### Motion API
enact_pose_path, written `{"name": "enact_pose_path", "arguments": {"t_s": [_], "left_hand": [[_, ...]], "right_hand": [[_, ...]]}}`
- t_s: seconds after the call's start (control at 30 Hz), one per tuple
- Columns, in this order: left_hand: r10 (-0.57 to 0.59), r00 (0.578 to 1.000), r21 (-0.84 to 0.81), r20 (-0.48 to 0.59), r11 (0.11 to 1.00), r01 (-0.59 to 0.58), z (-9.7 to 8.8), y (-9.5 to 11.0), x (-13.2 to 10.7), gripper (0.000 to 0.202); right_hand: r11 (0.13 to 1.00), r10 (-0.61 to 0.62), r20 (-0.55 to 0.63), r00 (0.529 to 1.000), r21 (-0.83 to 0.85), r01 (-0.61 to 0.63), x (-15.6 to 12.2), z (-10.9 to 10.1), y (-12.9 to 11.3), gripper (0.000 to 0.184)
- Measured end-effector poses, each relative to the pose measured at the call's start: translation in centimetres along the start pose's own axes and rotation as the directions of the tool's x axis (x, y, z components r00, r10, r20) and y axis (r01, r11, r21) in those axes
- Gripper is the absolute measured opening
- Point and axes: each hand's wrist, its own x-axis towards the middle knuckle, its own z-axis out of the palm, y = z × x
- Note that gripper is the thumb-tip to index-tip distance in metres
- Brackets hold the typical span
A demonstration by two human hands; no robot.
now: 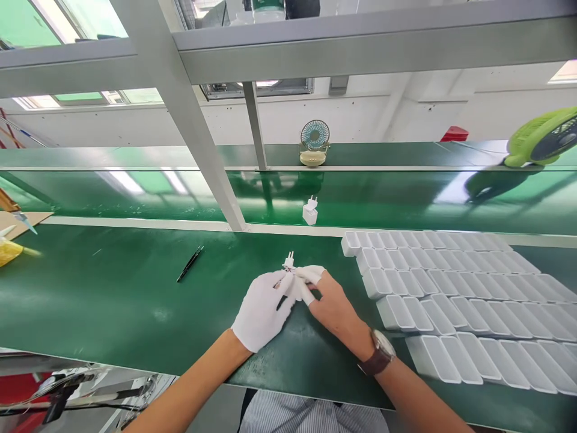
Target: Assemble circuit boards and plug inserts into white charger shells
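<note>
My left hand (262, 308) wears a white glove and is closed in a pinch on a small white plug part (289, 262) with two metal pins pointing up. My right hand (328, 299), bare apart from white finger cots and a brown wristwatch, pinches the same part from the right side. Both hands meet just above the green bench mat (112, 294), near its middle. A second white plug (309, 211) stands alone on the green conveyor belt behind them.
Rows of white housings (451, 300) lie in several lines on the mat to the right. Black tweezers (190, 264) lie to the left. A grey frame post (202, 144) rises behind. A small blue desk fan (314, 143) and a green fan (541, 137) stand on the far shelf.
</note>
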Motion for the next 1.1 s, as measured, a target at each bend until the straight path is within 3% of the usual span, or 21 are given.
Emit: {"name": "enact_pose_path", "arguments": {"t_s": [0.1, 0.13, 0.2, 0.3, 0.47, 0.57, 0.7, 0.8, 0.9, 0.97, 1.1], "left_hand": [[-0.176, 0.981, -0.151, -0.084, 0.975, 0.162, 1.7, -0.1, -0.4, 0.072], [-0.232, 0.970, -0.199, -0.076, 0.957, 0.213, 2.4, -0.2, -0.4, 0.073], [-0.293, 0.956, -0.271, -0.036, 0.923, 0.273, 3.6, -0.4, -0.3, 0.057], [-0.344, 0.939, -0.304, -0.029, 0.898, 0.320, 4.0, -0.3, 0.2, 0.040], [-0.436, 0.893, -0.367, -0.110, 0.853, 0.371, 2.4, 1.1, 0.6, 0.060], [-0.408, 0.903, -0.396, -0.135, 0.857, 0.328, 1.7, 2.3, 0.4, 0.069], [-0.243, 0.960, -0.396, -0.137, 0.902, 0.172, 1.4, 3.3, 0.6, 0.065], [-0.046, 0.978, -0.364, -0.206, 0.931, -0.032, 1.5, 3.1, 0.9, 0.071], [0.067, 0.952, -0.307, -0.299, 0.938, -0.163, 1.7, 2.8, 1.0, 0.080], [0.022, 0.948, -0.286, -0.317, 0.951, -0.118, 1.8, 2.8, 0.9, 0.088], [-0.118, 0.966, -0.317, -0.229, 0.947, 0.041, 1.7, 3.1, 0.6, 0.090]], "right_hand": [[0.947, 0.194, -0.042, 0.980, 0.270, -0.176, 0.5, 0.1, 0.0, 0.032], [0.936, 0.217, -0.038, 0.975, 0.291, -0.197, 0.6, 0.2, 0.0, 0.034], [0.908, 0.266, -0.018, 0.964, 0.341, -0.244, 0.5, 0.3, 0.0, 0.038], [0.868, 0.328, -0.005, 0.945, 0.396, -0.299, 0.2, 0.2, 0.0, 0.041], [0.810, 0.383, 0.055, 0.922, 0.460, -0.364, -0.3, -0.5, -0.7, 0.046], [0.703, 0.371, 0.227, 0.900, 0.564, -0.432, -0.8, -0.4, -1.4, 0.049], [0.408, 0.332, 0.384, 0.862, 0.765, -0.498, -1.2, 0.1, -1.8, 0.038], [0.360, 0.339, 0.400, 0.852, 0.781, -0.510, -1.2, 0.1, -1.7, 0.032], [0.306, 0.347, 0.436, 0.830, 0.784, -0.540, -1.1, -0.1, -1.5, 0.035], [0.276, 0.350, 0.446, 0.824, 0.791, -0.545, -1.1, -0.1, -1.4, 0.037], [0.231, 0.351, 0.444, 0.824, 0.812, -0.536, -1.1, -0.1, -1.5, 0.038]]}}
